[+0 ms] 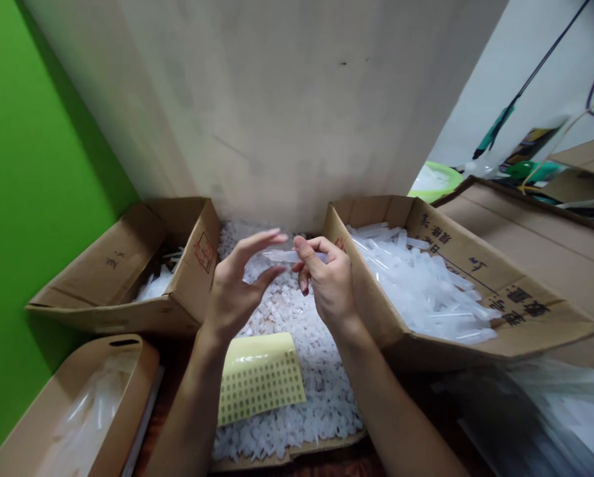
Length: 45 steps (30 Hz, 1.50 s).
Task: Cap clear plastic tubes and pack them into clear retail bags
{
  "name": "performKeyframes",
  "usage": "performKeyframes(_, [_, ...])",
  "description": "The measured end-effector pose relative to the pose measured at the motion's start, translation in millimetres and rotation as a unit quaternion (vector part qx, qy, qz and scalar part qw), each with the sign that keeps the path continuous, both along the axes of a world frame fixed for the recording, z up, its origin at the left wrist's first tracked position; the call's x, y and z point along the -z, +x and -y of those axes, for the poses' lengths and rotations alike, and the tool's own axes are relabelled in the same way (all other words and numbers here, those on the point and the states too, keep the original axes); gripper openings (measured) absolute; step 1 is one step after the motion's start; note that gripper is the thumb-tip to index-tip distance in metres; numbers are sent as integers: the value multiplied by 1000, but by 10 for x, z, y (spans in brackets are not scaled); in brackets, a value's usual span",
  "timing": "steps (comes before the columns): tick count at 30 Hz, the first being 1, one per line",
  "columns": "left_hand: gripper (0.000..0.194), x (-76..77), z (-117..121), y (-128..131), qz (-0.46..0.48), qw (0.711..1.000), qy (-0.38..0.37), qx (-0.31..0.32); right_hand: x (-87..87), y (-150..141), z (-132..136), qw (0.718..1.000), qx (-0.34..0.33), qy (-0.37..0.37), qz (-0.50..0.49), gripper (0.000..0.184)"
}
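Note:
My right hand pinches a translucent plastic tube between thumb and fingers, holding it roughly level. The tube's left end points at my left hand, whose thumb and fingers are spread apart around that end; I see no clear contact. Below both hands lies a yellow sticker sheet with rows of small dark round marks. It rests on a heap of small white plastic pieces, which spreads over a piece of cardboard.
At right a cardboard box holds many translucent tubes. At left stands another cardboard box with some pale pieces inside. A tan bin with clear plastic sits lower left. A pale panel rises behind; a green wall borders the left.

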<state>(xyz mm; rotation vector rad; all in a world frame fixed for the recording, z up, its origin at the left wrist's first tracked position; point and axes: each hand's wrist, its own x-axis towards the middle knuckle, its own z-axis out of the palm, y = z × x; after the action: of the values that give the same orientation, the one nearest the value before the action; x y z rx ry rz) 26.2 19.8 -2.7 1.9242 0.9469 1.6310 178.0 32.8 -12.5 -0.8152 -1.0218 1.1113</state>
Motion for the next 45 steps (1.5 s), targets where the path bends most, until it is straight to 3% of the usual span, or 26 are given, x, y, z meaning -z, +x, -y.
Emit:
performKeyframes(1, [50, -7, 1, -20, -8, 1000, -11, -3, -3, 10, 3, 1000, 0, 6, 1, 42])
performKeyframes(3, [31, -20, 6, -55, -56, 997, -53, -31, -10, 26, 16, 1000, -4, 19, 16, 41])
performKeyframes(5, [40, -35, 13, -72, -124, 988, -80, -51, -14, 34, 27, 999, -6, 29, 36, 40])
performKeyframes(9, [25, -64, 25, -74, -149, 988, -25, -25, -11, 47, 28, 999, -12, 28, 30, 40])
performKeyframes(15, [56, -76, 55, -69, -142, 984, -99, -42, -26, 58, 34, 996, -10, 60, 63, 37])
performKeyframes(16, [53, -82, 59, -60, -145, 985, -88, -44, -25, 59, 33, 996, -8, 60, 66, 38])
performKeyframes(19, [22, -97, 55, -33, -133, 990, -10, -45, -14, 67, 24, 997, -9, 55, 54, 40])
performKeyframes(21, [31, -93, 48, -27, -110, 993, -16, -41, -13, 75, 23, 997, -18, 60, 44, 40])
performKeyframes(25, [60, -79, 67, -39, -99, 982, -160, 0, -37, 77, 49, 995, -34, 76, 53, 40])
performKeyframes(27, [64, -94, 89, -41, -110, 978, -176, 5, -50, 72, 61, 995, -40, 73, 56, 42])
performKeyframes(29, [50, -111, 104, -36, -140, 981, -135, -15, -56, 70, 64, 995, -35, 65, 60, 43])
performKeyframes(33, [18, -75, 68, -5, -216, 972, 45, -84, -61, 85, 50, 997, -27, 43, 61, 44])
performKeyframes(36, [10, -21, 17, 18, -240, 954, 147, -104, -66, 89, 50, 999, -29, 16, 41, 43])
performKeyframes(38, [11, -16, 5, 17, -249, 949, 165, -98, -71, 78, 54, 999, -33, -13, 26, 42])
performKeyframes(40, [11, -35, 21, -4, -255, 955, 123, -88, -80, 61, 61, 999, -27, -39, 8, 39])
performKeyframes(42, [11, -49, 61, -37, -291, 953, 8, -83, -101, 47, 70, 999, 18, -43, 13, 35])
performKeyframes(43, [15, -42, 86, -50, -332, 937, -67, -81, -117, 43, 77, 998, 51, -34, 26, 32])
performKeyframes(45, [32, 9, 130, -58, -458, 859, -220, -60, -154, 44, 95, 992, 109, -3, 62, 29])
